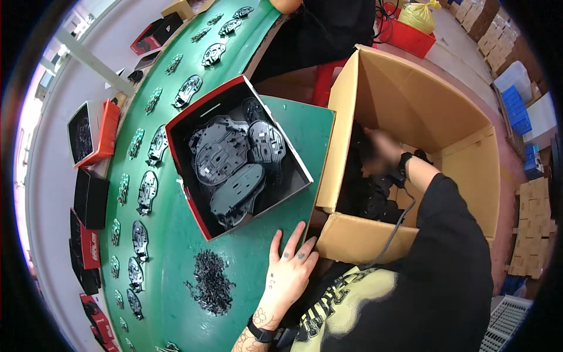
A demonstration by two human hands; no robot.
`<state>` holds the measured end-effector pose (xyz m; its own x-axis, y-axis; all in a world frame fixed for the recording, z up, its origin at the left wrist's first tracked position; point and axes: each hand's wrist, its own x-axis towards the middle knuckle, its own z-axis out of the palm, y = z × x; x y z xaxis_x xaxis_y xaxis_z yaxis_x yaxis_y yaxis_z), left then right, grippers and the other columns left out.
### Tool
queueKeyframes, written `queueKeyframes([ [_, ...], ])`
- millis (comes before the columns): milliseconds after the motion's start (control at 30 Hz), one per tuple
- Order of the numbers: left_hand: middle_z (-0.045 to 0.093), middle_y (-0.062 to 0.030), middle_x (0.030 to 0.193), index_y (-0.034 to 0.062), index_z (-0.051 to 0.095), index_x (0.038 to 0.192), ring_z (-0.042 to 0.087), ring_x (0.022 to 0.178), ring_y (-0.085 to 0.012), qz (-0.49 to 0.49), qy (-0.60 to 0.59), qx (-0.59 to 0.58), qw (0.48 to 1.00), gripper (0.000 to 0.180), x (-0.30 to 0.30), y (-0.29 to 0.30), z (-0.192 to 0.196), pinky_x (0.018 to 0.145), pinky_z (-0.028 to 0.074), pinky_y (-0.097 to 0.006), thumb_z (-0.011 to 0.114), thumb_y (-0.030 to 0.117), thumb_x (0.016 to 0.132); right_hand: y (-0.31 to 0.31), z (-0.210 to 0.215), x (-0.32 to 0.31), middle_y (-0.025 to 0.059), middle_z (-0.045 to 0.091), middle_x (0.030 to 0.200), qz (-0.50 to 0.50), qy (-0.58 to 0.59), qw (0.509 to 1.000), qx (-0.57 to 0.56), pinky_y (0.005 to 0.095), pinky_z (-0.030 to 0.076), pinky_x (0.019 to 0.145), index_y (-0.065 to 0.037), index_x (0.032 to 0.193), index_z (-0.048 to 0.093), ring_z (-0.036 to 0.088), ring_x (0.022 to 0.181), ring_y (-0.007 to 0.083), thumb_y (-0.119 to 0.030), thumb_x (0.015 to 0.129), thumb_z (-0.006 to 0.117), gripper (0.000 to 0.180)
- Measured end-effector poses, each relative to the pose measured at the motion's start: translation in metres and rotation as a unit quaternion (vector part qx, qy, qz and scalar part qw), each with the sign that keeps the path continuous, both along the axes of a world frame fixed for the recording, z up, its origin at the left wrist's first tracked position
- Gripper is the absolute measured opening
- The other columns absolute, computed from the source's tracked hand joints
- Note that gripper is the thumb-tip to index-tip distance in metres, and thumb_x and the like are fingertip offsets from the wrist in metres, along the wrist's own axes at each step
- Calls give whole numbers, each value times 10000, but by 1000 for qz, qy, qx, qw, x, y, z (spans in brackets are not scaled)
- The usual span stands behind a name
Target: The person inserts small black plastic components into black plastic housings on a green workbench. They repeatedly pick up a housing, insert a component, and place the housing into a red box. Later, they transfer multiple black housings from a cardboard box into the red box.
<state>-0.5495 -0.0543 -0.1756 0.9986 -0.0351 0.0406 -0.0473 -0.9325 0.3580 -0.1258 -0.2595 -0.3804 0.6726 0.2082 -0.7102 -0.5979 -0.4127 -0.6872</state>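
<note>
My left hand (288, 268) lies with fingers spread at the edge of the green table (252, 258), next to the flap of a large brown carton (410, 82). Deep in that carton is my right hand (384, 151), smeared by motion among black parts (369, 196) at its bottom. Whether its fingers hold anything cannot be made out. In front of me a red-edged black box (220, 105) sits tilted on the table, with several black plastic shell parts (223, 154) inside. A pile of small black pieces (213, 283) lies on the table left of my left hand.
Rows of black shells (148, 192) and green circuit boards (123, 189) line the table's left side. Beyond them stand more boxes (91, 198). A red bin with a yellow bag (417, 19) is behind the carton. A thin cable (399, 226) hangs over the carton's near edge.
</note>
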Motion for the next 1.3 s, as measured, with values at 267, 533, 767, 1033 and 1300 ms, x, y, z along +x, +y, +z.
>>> queueKeyframes([
  [267, 578, 21, 1253, 175, 712, 935, 342, 1390, -255, 5, 36, 19, 999, 306, 4, -2, 2, 1137, 199, -577, 634, 7, 691, 44, -122, 21, 242, 513, 1352, 97, -181, 967, -150, 428, 387, 1054, 97, 1344, 449, 497, 1257, 347, -727, 548, 769, 1190],
  [533, 585, 19, 1242, 171, 711, 924, 348, 1388, -256, 7, 40, 31, 999, 270, 8, -5, 3, 1135, 204, -576, 636, 15, 717, 70, -54, -15, 295, 515, 1323, 11, -187, 972, -139, 397, 475, 963, 143, 1257, 493, 542, 1209, 364, -583, 606, 814, 1027],
  [767, 590, 21, 1229, 169, 712, 914, 348, 1386, -255, 18, 24, 15, 999, 268, 5, -7, 2, 1138, 203, -575, 638, 9, 712, 67, -83, -16, 331, 570, 1207, 59, -281, 948, -135, 384, 491, 922, 198, 1239, 380, 597, 1118, 376, -449, 636, 855, 1004],
  [1033, 598, 20, 1212, 165, 710, 909, 350, 1385, -253, 25, 23, 20, 999, 277, 3, -6, 1, 1142, 208, -570, 638, 5, 694, 79, -75, -50, 358, 550, 1212, 99, -258, 944, -180, 383, 483, 943, 233, 1335, 162, 574, 1142, 409, -409, 653, 844, 1159],
  [1300, 600, 12, 1212, 157, 701, 904, 349, 1386, -253, 25, 6, 21, 999, 291, -3, -4, -3, 1144, 207, -568, 613, -16, 688, 55, -55, -43, 247, 592, 1215, 96, -171, 980, 25, 413, 487, 945, 141, 1346, 317, 600, 1097, 363, -371, 652, 854, 1016],
])
